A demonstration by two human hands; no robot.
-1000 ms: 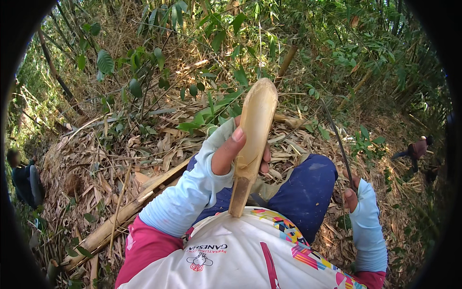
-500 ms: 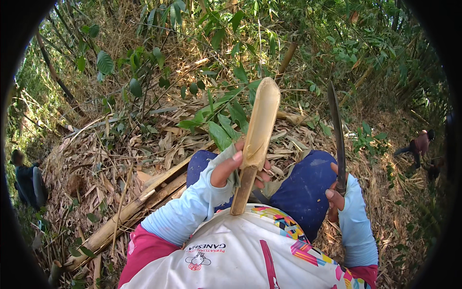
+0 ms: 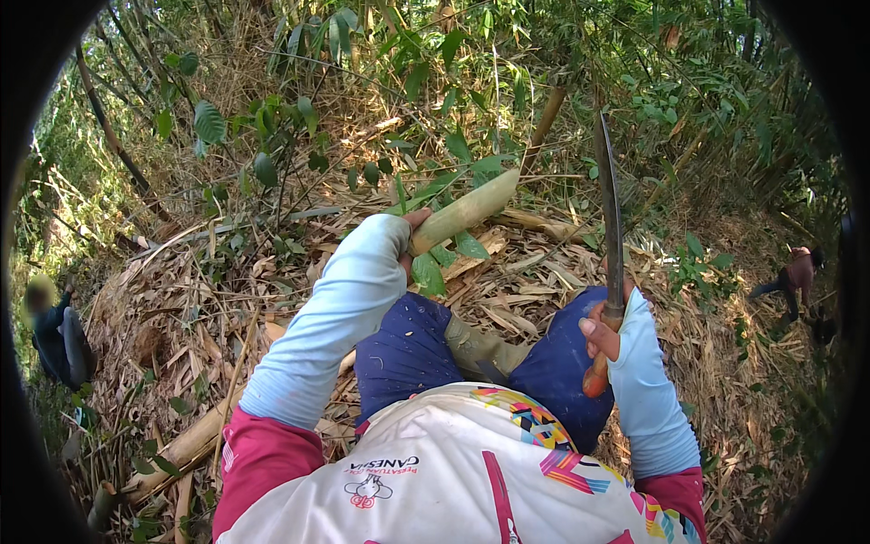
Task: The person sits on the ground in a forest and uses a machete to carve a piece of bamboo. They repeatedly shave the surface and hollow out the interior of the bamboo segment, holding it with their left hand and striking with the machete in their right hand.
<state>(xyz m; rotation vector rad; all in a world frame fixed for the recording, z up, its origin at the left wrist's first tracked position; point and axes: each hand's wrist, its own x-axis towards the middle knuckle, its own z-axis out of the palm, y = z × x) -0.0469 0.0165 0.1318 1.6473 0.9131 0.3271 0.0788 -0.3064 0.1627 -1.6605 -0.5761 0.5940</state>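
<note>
Pale green and cream, the bamboo piece [image 3: 469, 210] slants up in front of the wearer's body, its far tip tapering to an obliquely cut point at the upper right. Left hand [image 3: 413, 238]: closed around the near end of the bamboo piece; its fingers are largely hidden, so their exact placing cannot be told. Right hand [image 3: 604, 335]: curled around the orange-brown handle [image 3: 594, 379] of a long knife [image 3: 610, 213], in front of the right trouser leg [image 3: 566, 358], with the lower end of the handle projecting beneath the fingers. The dark, narrow blade points almost straight up, well apart from the bamboo piece. Pale blue arm coverings [image 3: 317, 326] clothe both forearms. Dark blue cloth also covers the bent left leg [image 3: 399, 349], which bears pale flecks; a white shirt [image 3: 435, 453] with maroon and multicoloured parts occupies the lower edge. Ground: brown dry leaves [image 3: 494, 304] lie ahead of the knees, and green leaves [image 3: 428, 274] show just below the bamboo piece. A bamboo pole [image 3: 195, 444] lies aslant at the left. Margins: a person in dark clothing [image 3: 62, 344] at far left and a person in a reddish top [image 3: 799, 272] at far right, both well apart from the hands
</note>
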